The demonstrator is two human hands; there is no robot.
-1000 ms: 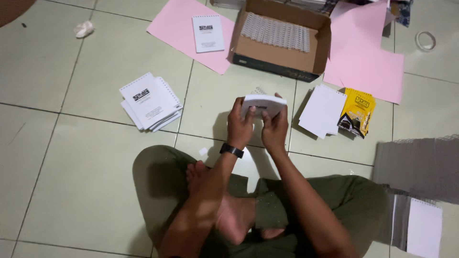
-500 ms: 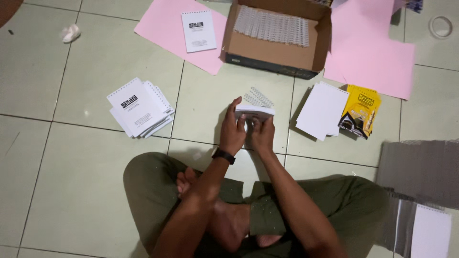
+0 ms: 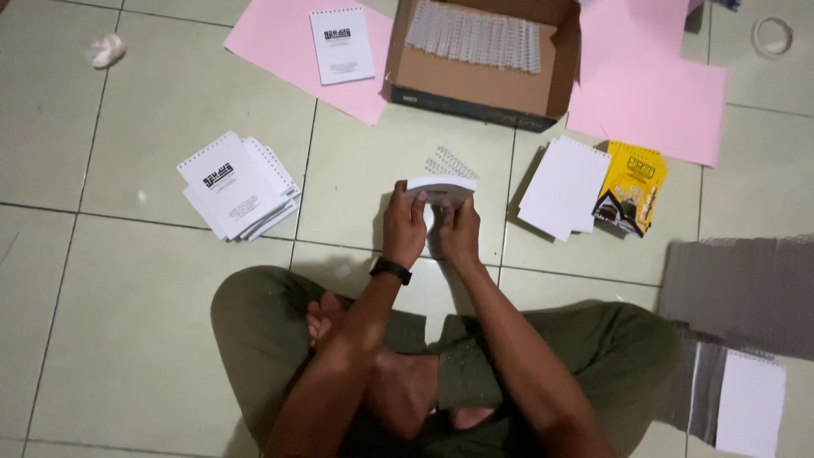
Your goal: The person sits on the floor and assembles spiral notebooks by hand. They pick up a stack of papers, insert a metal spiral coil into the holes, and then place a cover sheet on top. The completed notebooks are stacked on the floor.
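Left hand (image 3: pixel 405 227) and right hand (image 3: pixel 459 231) each clamp one small white pad (image 3: pixel 441 191); one cardboard box (image 3: pixel 475 80) beyond

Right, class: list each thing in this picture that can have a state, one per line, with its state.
Left hand: gripping the small white notepad.
Right hand: gripping the same notepad.
Small white notepad: held off the floor, slightly bent.
Cardboard box: open, rows of white binding coils inside.
Stack of notepads: fanned, on the floor.
Single notepad: closed, flat on pink paper.
Yellow packet: flat, beside white sheets.
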